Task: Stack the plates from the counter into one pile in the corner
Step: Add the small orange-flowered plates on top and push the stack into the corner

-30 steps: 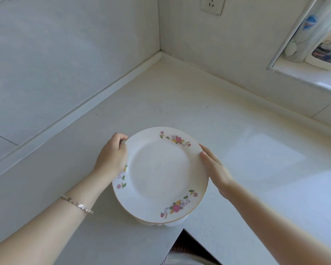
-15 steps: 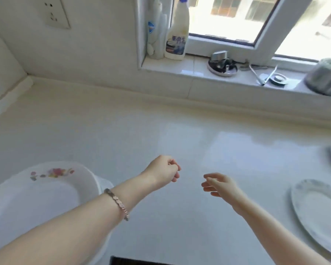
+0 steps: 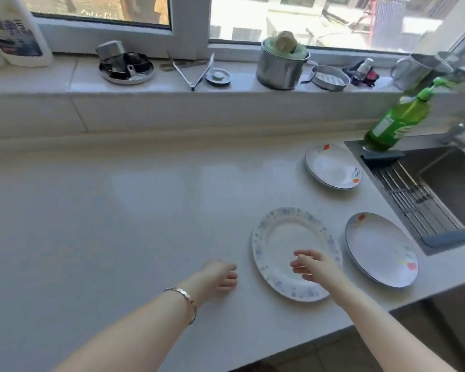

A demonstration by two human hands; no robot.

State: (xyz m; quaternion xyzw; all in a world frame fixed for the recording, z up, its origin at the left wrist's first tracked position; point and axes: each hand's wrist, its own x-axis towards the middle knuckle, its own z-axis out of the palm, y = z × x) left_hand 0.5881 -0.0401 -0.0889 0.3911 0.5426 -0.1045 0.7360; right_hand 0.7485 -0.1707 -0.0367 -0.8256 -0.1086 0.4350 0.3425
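Observation:
Three plates lie flat on the white counter [image 3: 118,224]. A blue-speckled plate [image 3: 279,237] is nearest. To its right sits a dark-rimmed plate with red marks [image 3: 379,248], and a similar smaller plate [image 3: 332,166] lies further back by the sink. My right hand [image 3: 316,265] hovers over the blue-speckled plate with its fingers loosely spread and empty. Just left of that plate's rim, my left hand [image 3: 220,273] hangs with fingers loosely curled, holding nothing. The pile in the corner is out of view.
A steel sink [image 3: 440,183] with a rack is at the right, a green soap bottle [image 3: 397,122] behind it. The windowsill holds a metal pot [image 3: 279,68], tongs [image 3: 196,73], a white bottle [image 3: 14,30] and small dishes. The counter's front edge runs diagonally at the lower right.
Both hands let go of the floral plate on the corner pile. The view swung right, and both hands now reach toward the blue-speckled plate.

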